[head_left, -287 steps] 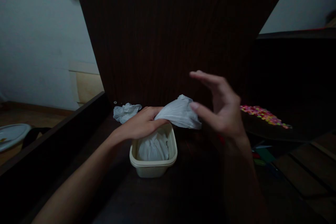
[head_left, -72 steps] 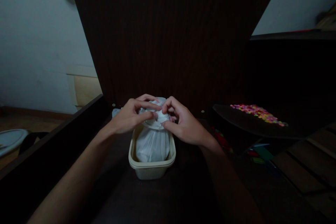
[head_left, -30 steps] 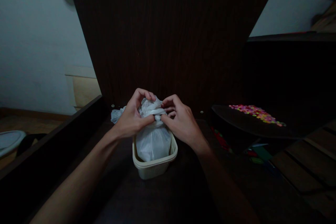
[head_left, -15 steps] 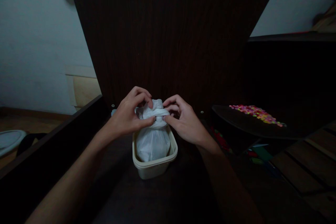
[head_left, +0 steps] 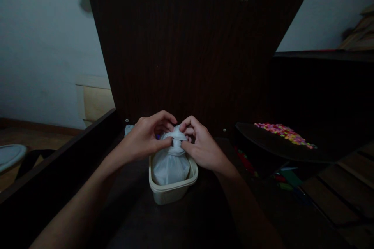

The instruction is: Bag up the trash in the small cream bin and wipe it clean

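A white plastic bag (head_left: 171,168), bulging and knotted at its top, sits inside a cream plastic tub (head_left: 173,188) on the dark wooden surface. My left hand (head_left: 150,134) grips the knot from the left, its thumb on the front and its fingers curled behind. From the right, my right hand (head_left: 201,144) pinches the same knot between thumb and fingers. What the bag contains is hidden. Part of the tub's far rim is covered by the bag and my hands.
A dark upright panel (head_left: 187,54) rises behind the tub. On the right, a dark corner shelf (head_left: 254,138) bears a strip of small colourful pieces (head_left: 284,133). A raised board (head_left: 64,151) edges the left side. Bluish plastic (head_left: 128,129) lies behind my left hand.
My hands have drawn closer together around the knot, which looks tighter and narrower. The whole scene sits slightly lower in view.
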### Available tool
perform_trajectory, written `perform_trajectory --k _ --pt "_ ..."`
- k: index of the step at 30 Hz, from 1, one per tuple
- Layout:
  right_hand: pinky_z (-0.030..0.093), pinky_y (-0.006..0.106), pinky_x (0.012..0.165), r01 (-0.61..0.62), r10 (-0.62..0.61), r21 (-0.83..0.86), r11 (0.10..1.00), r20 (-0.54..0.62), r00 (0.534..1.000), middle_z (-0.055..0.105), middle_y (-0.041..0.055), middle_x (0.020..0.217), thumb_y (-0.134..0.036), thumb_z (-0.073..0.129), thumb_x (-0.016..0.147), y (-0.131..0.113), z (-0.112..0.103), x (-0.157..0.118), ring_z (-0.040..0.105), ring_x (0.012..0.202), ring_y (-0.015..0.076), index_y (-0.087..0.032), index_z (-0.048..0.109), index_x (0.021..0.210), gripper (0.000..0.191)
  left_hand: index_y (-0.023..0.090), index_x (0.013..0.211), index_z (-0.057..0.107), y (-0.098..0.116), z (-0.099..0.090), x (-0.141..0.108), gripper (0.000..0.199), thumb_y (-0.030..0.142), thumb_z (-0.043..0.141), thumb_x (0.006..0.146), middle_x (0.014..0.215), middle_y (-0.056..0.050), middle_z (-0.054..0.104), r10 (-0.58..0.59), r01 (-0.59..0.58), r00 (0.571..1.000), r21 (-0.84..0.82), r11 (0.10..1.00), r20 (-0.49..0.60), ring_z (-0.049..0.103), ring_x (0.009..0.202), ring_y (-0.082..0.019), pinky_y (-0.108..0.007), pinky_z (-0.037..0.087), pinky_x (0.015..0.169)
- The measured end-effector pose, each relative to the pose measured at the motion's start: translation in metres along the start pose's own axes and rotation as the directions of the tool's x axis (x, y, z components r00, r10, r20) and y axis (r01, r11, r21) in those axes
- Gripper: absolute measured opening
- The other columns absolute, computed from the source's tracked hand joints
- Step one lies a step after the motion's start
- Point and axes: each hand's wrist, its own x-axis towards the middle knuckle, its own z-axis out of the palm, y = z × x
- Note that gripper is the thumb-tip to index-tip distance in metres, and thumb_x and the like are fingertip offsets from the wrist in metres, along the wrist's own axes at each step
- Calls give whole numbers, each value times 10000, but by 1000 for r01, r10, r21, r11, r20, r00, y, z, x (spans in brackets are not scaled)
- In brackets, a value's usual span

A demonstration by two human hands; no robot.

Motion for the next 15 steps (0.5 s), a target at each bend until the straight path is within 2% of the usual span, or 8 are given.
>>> perform_trajectory --k 4,7,10,12,15 --pt "354 233 548 -12 12 -24 1000 15 1000 562 -60 729 -72 525 673 3 0 1 523 628 111 -220 485 903 277 204 1035 584 0 7 0 363 130 740 716 925 -10 672 24 -27 999 -85 996 -29 704 845 -170 -274 569 727" --pt "371 243 557 -30 30 -58 998 5 1000 606 -49 734 -61 523 676 5 -2 0 530 623 120 -224 480 923 299 211 990 563 -1 9 2 364 154 760 690 916 -8 657 10 -13 996 -31 999 -90 690 851 -183 -273 567 689" --pt "406 258 576 -32 24 -144 989 -56 998 640 -48 719 -31 514 658 5 -5 -1 557 626 138 -228 498 1015 408 210 898 551 -1 8 3 349 230 799 653 856 5 624 60 -20 976 191 981 -208 636 754 -171 -267 520 618" --pt "461 281 635 -39 19 -192 981 -108 994 672 -38 733 -8 517 649 2 -7 -2 625 696 166 -221 522 1105 504 204 804 553 1 7 2 305 292 804 655 786 12 590 144 -31 956 400 916 -255 580 689 -162 -274 466 599" --pt "517 314 745 -80 52 -197 977 -145 988 720 -7 803 20 528 654 -2 -7 -2 698 833 196 -205 576 1141 539 192 659 552 5 5 0 271 353 757 731 673 10 553 186 -40 964 585 810 -190 540 624 -159 -271 390 566"
